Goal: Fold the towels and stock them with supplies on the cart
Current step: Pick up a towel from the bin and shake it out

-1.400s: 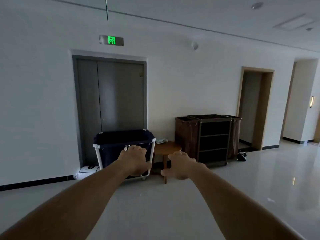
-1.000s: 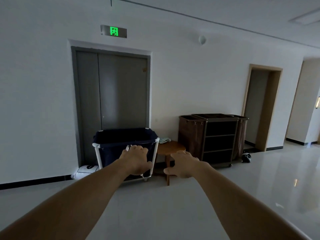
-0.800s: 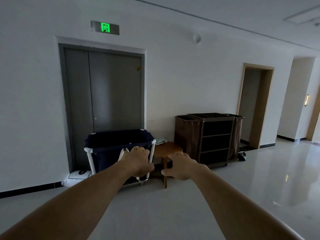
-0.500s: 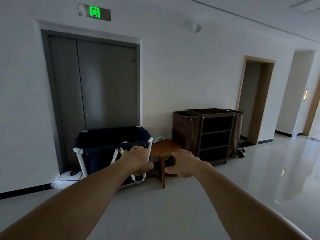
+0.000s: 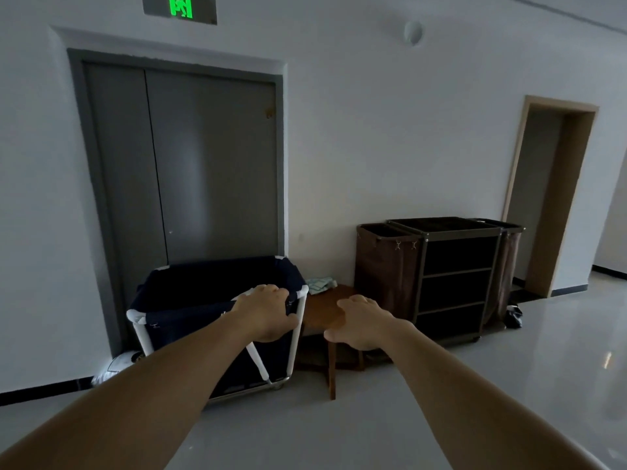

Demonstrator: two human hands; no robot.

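Both my arms stretch forward at chest height, backs of the hands up. My left hand (image 5: 268, 313) and my right hand (image 5: 359, 322) have loosely curled fingers and hold nothing. Beyond them, against the wall, stands a dark blue laundry bin (image 5: 190, 300) on a white frame. To its right is a small wooden table (image 5: 322, 307) with a pale green cloth (image 5: 319, 285) on it. Further right stands a dark housekeeping cart (image 5: 454, 276) with shelves that look dark and bare, and a brown bag (image 5: 383, 266) hanging on its left side. What lies inside the bin is hidden.
A grey double door (image 5: 190, 164) is behind the bin, under a green exit sign (image 5: 181, 6). A white bag (image 5: 112, 368) lies on the floor left of the bin. An open doorway (image 5: 549, 198) and a dark object (image 5: 512, 315) on the floor are right of the cart. Glossy floor lies ahead.
The view has come closer to the bin, table and cart, which now look larger. Both hands stay outstretched and hold nothing throughout.
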